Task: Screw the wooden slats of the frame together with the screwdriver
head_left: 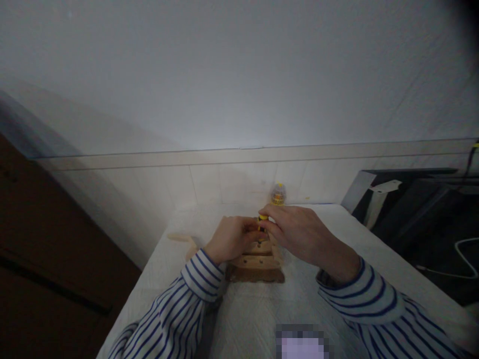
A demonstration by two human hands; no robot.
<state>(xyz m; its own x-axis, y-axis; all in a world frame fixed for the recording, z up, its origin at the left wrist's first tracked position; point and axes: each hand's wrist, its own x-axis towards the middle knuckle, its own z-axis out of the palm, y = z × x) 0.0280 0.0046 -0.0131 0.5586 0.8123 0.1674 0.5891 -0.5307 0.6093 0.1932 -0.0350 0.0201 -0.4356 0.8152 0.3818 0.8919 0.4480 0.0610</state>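
Observation:
My right hand is closed round the yellow top of a short yellow-and-black screwdriver, which stands upright. My left hand is closed too, its thumb and fingertips pinched at the lower part of the screwdriver. Beneath both hands lies a small piece made of pale wooden slats, with dark screw heads showing in the slats. Its near edge is a darker brown, rough strip. The screwdriver's tip and the far part of the wooden piece are hidden by my fingers.
A clear container with yellow parts stands at the table's back edge by the wall. Left of my left hand lies a pale wooden piece. A white cover lies over the table. Dark panels and a white cable are at right.

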